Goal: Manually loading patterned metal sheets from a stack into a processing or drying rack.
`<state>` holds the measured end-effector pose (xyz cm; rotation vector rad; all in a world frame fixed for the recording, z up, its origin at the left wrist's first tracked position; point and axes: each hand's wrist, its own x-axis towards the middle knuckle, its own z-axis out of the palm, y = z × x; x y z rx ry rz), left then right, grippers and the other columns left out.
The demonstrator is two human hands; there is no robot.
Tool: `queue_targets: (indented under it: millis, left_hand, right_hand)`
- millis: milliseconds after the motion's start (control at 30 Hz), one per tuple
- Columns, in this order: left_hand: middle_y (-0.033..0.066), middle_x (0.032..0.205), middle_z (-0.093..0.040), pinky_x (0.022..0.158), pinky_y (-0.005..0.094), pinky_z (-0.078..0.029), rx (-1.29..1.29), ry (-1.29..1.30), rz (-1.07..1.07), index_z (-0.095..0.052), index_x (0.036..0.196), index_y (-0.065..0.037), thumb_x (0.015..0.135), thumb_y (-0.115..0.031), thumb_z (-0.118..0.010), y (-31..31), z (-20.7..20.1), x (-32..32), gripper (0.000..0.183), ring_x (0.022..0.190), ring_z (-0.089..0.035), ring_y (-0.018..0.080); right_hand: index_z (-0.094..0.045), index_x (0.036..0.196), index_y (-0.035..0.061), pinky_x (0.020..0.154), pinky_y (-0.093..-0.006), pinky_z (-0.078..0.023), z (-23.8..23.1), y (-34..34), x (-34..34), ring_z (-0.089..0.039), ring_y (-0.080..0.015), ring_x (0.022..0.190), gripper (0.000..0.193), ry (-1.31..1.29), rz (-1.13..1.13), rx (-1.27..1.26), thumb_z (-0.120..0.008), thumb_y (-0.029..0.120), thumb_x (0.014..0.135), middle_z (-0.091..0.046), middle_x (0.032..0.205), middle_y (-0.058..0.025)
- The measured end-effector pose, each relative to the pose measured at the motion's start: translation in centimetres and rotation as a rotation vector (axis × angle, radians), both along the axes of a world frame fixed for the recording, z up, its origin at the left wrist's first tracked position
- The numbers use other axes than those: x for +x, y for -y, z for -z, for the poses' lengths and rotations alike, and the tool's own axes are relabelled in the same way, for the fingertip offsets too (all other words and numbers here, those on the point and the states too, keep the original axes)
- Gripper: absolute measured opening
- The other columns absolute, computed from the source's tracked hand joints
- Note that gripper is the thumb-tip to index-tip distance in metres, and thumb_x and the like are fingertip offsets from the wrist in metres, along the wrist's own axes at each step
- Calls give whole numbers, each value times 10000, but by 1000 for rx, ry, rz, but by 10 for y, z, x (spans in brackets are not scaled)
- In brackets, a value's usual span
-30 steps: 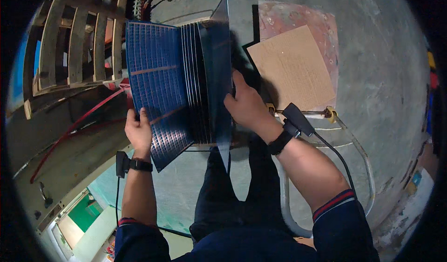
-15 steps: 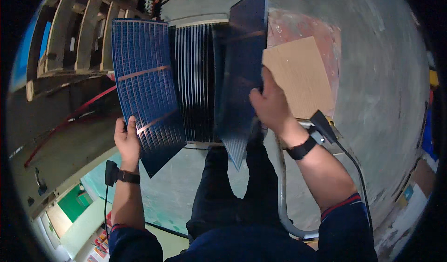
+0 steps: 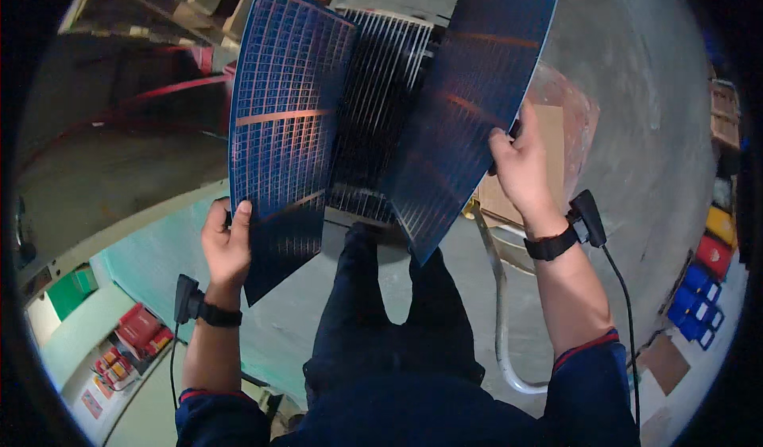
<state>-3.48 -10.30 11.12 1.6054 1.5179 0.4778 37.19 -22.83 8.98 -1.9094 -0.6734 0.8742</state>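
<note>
Blue panels (image 3: pixel 286 121) above each grip

A single view comes from a wide fisheye camera worn on the person's head, facing steeply down over their own legs toward the concrete floor (image 3: pixel 636 113). It sits close: the left hand (image 3: pixel 226 244) and right hand (image 3: pixel 520 169) fill the middle of the frame, forearms entering from the lower edge. Straight lines bend near the dark circular rim.
</note>
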Motion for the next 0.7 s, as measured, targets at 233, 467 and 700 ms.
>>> queue_targets:
  millis: [233,467,700]
  left_hand:
    - [53,816,-629,744,277,-457,47,10,51,-660,932,2,981,-161,-667,3,15,-32,170,770,-551,137]
    - [66,822,-631,720,298,-460,48,-29,25,-678,920,-12,960,-166,-689,8,30,-50,160,755,-559,158]
    - [56,797,-593,677,281,-446,13,32,-19,-651,932,-19,950,-58,-669,10,35,-60,48,723,-536,150]
  right_hand:
    - [-377,1485,34,685,-280,-537,20,-20,-7,-650,-130,773,586,125,-80,6,-529,-25,922,-659,1232,-124]
    - [-349,1505,35,591,-243,-490,13,-19,-17,-602,-90,745,597,84,-47,-77,-482,-53,929,-629,1143,-97]
    - [-339,1520,19,815,-300,-540,16,-20,-22,-645,-176,1042,646,113,-32,-63,-518,-77,907,-622,1302,-137]
